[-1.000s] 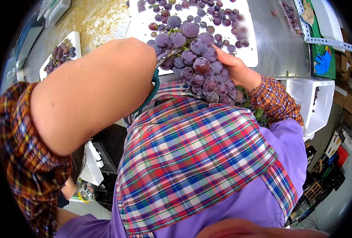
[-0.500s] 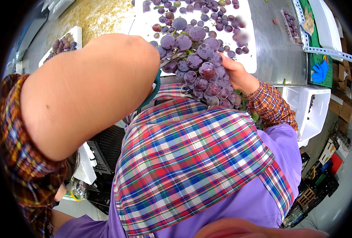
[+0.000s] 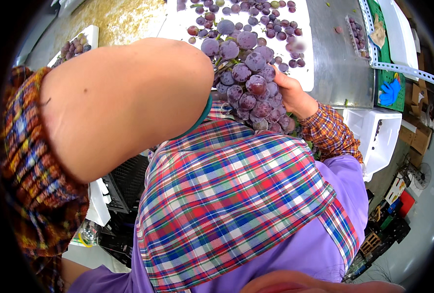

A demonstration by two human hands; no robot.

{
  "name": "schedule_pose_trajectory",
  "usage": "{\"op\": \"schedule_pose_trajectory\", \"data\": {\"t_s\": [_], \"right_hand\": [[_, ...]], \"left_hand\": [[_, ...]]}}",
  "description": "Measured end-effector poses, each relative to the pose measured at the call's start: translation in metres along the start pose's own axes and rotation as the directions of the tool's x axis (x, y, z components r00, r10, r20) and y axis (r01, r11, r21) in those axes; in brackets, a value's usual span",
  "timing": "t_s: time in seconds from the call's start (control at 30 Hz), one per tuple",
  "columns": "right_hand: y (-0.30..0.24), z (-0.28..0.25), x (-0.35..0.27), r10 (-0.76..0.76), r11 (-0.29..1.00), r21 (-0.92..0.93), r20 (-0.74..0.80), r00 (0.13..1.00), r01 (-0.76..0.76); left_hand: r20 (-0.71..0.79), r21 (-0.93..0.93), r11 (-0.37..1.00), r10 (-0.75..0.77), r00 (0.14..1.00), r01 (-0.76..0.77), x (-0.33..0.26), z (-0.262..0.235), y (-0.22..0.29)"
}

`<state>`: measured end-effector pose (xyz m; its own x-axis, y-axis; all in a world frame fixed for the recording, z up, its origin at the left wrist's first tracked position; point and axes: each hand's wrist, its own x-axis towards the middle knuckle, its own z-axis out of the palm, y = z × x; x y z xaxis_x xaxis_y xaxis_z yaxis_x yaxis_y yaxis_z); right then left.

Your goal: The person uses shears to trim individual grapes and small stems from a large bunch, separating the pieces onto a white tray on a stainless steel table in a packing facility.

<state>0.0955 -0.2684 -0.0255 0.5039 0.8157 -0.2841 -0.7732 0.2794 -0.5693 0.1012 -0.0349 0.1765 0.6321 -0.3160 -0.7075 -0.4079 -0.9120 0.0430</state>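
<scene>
A large bunch of dark purple grapes (image 3: pixel 257 93) hangs in front of my apron, over the near edge of a white board (image 3: pixel 302 80). My right hand (image 3: pixel 296 96) is closed on its right side; the thumb shows, while the other fingers are hidden behind the grapes. At the bunch's left is my left hand (image 3: pixel 190 73), seen from the wrist side with its fingers out of sight. A curved teal handle of scissors (image 3: pixel 201 118) sticks out below that hand. The scissors' blades are hidden behind my hand and the fruit.
Loose grapes (image 3: pixel 271 34) are scattered over the board. A tray of grapes (image 3: pixel 89 38) stands at far left, a clear pack of grapes (image 3: pixel 358 36) at far right. Beyond a perforated strip (image 3: pixel 407 69) lies a blue glove (image 3: pixel 389 92). A white bin (image 3: pixel 384 156) is at right.
My left forearm and hand have shifted right, closer to the bunch, and now cover the scissors' blades and some grapes. The right hand still holds the bunch in nearly the same place.
</scene>
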Motion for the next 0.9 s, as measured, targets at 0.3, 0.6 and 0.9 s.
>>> {"op": "schedule_pose_trajectory", "data": {"t_s": [0.3, 0.6, 0.9], "right_hand": [[-0.002, 0.005, 0.0, -0.001, 0.999, -0.042, -0.012, 1.0, 0.0], [-0.002, 0.002, 0.0, 0.003, 1.0, -0.029, -0.019, 1.0, -0.003], [0.003, 0.008, 0.0, 0.02, 1.0, -0.014, -0.049, 0.999, -0.021]], "left_hand": [[0.181, -0.003, 1.0, -0.011, 0.984, 0.011, 0.017, -0.003, -0.004], [-0.073, 0.056, 0.998, 0.045, 0.996, -0.041, -0.002, 0.004, 0.003], [-0.382, 0.105, 0.994, 0.066, 0.922, -0.028, -0.039, 0.003, 0.021]]}}
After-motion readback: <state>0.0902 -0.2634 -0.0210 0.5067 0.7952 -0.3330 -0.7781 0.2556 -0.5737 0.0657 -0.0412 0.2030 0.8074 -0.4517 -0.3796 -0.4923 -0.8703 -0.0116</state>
